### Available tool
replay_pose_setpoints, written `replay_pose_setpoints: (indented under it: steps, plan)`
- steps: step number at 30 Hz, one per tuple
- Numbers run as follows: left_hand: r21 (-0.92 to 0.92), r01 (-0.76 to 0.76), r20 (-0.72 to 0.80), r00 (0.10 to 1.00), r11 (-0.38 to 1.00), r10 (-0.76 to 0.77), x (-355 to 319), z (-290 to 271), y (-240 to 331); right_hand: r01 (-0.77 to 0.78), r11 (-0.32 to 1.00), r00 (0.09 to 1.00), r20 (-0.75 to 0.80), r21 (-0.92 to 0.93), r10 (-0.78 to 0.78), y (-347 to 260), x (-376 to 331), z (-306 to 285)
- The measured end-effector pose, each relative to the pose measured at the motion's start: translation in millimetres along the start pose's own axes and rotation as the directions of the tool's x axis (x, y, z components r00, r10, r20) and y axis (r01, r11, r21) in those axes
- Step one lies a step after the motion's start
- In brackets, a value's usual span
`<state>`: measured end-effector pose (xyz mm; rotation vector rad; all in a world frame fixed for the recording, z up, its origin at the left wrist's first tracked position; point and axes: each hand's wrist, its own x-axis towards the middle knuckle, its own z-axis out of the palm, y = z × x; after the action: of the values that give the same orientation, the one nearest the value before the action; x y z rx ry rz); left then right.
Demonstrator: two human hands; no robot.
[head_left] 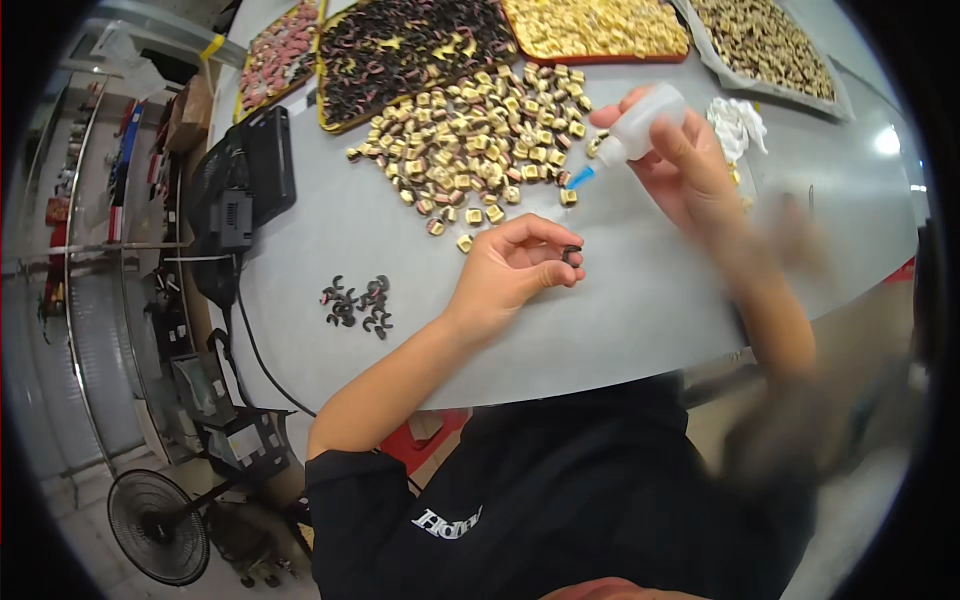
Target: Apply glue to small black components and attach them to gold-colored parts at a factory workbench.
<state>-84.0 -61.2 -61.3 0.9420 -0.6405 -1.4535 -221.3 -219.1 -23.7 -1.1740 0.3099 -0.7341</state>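
Note:
My left hand (505, 270) is closed in a pinch over the grey table, gripping a small black curved piece (571, 256) shaped like a C. My right hand (688, 165) wraps round a translucent white squeeze bottle (640, 118), tilted with its blue needle tip (580, 178) pointing down and left. The tip hangs above and apart from the black piece. Just beyond my hands spreads a loose heap of small cream-and-dark square pieces (450, 145). Left of my left forearm lies a little group of black curved pieces (358, 305).
Along the far edge stand trays of pink pieces (280, 60), black pieces (420, 50), yellow pieces (600, 28) and cream-and-dark pieces (765, 45). Crumpled white tissue (737, 125) lies at the right. A black device (270, 165) with a cable sits at the left edge.

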Motion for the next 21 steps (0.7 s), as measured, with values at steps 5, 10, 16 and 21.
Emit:
replay_pose_setpoints:
  steps: [5, 10, 16, 21]
  plan:
    - [0.01, 0.023, 0.005, 1.0, 1.0, -0.023, 2, -1, 2, -0.046, 0.998, 0.993, 0.114, 0.038, 0.041, 0, -8, -1]
    - [-0.017, 0.02, 0.019, 1.0, 1.0, -0.02, 1, -2, -4, 0.026, 0.998, 0.994, 0.104, -0.051, -0.02, 3, -14, 12]
    - [-0.029, -0.007, 0.043, 0.999, 1.0, 0.008, 0, 0, -3, -0.005, 0.999, 0.992, 0.126, -0.045, 0.01, 3, -16, 12]
    - [-0.09, -0.051, 0.099, 0.993, 0.995, 0.06, -1, -5, -7, -0.001, 0.999, 0.99, 0.143, -0.041, 0.007, 1, -19, 15]
